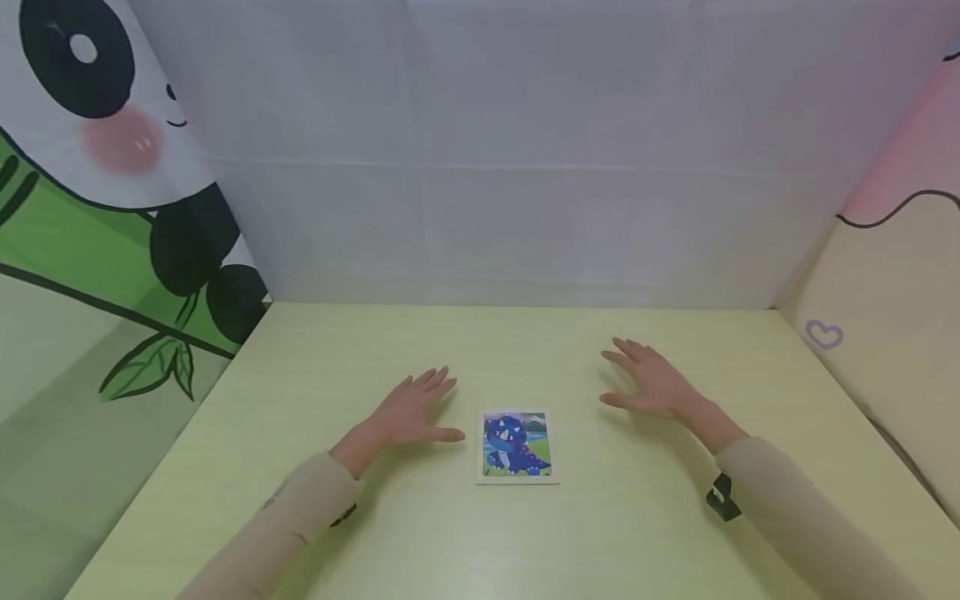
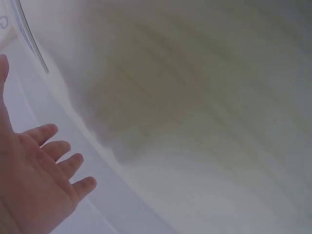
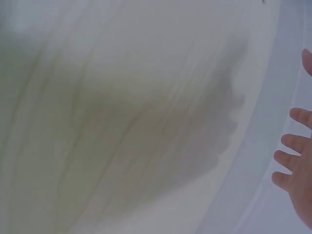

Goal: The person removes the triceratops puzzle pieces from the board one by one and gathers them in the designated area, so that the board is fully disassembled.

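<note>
A small white-bordered picture board [image 1: 517, 446] with a blue cartoon dinosaur lies flat on the table [image 1: 450, 533]. Just left of it, my left hand [image 1: 412, 412] hovers with fingers spread and its thumb pointing toward the board's left edge. My right hand [image 1: 651, 383] is farther off to the right, fingers also spread, holding nothing. Both palms face down over the tabletop and cast shadows on it. In the left wrist view the left hand [image 2: 39, 180] shows straight fingers; the board's edge [image 2: 31, 39] appears at the upper left. Only part of the right hand [image 3: 297, 156] enters the right wrist view.
A pale grey cloth wall [image 1: 525, 167] rises behind the table's far edge. On the left hangs a panda-printed panel [image 1: 112, 167], and a pink and beige panel [image 1: 885, 275] stands on the right. Dark straps [image 1: 723, 497] show at the cuffs.
</note>
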Motion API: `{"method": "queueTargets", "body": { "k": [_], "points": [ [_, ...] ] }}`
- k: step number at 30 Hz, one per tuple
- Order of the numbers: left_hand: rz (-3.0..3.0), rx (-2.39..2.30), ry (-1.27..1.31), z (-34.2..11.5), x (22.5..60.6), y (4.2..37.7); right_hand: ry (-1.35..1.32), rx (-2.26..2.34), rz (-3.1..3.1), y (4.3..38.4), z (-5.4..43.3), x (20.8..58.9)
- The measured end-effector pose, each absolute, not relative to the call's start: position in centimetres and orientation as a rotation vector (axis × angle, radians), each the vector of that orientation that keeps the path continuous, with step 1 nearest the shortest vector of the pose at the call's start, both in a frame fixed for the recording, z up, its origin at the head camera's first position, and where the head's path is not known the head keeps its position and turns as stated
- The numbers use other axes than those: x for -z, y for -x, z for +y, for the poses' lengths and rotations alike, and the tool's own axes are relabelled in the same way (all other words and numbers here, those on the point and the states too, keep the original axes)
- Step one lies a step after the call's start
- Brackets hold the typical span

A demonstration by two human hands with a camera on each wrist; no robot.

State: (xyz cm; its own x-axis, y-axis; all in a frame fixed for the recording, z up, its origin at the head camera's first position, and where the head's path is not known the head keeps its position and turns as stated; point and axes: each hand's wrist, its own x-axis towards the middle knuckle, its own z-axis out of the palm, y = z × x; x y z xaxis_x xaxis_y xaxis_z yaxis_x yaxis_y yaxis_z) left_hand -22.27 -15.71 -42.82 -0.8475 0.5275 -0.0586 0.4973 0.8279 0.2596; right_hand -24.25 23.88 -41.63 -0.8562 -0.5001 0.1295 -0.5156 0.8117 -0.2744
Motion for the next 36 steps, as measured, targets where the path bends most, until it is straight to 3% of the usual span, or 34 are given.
{"method": "queueTargets", "body": {
  "k": [14,36],
  "points": [
    [2.712,-0.392,-0.816,-12.6,42.6,20.5,-1.013,-0.717,-2.959,23.2,18.0,42.0],
    [2.689,-0.208,-0.794,-11.8,42.8,20.4,-1.269,-0.932,-2.955,23.2,10.4,43.3]
  ]
}}
